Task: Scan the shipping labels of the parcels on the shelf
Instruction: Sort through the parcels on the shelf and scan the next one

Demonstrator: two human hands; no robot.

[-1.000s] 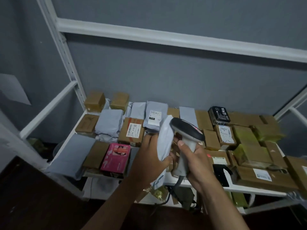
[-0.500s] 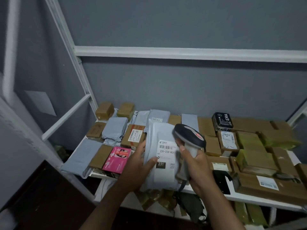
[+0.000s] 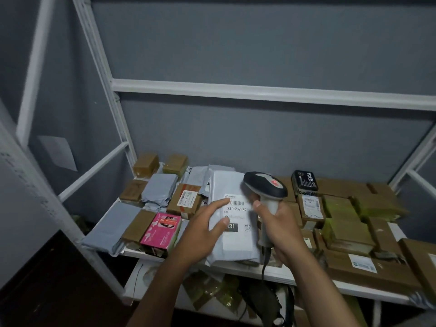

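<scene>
Partly thumb-hidden label [image 3: 236,212], blurry txt

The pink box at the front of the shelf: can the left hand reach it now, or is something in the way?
Probably yes. The pink box lies uncovered just beside the left hand, nothing between them. But that hand holds the grey mailer for the scanner, so it must let go first.

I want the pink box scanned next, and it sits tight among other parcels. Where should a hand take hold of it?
Probably by its near end, coming from the front of the shelf. The pink box lies flat with that end at the shelf's front edge, while a brown box crowds its left side and the left hand, holding the grey mailer, is close on its right.
</scene>
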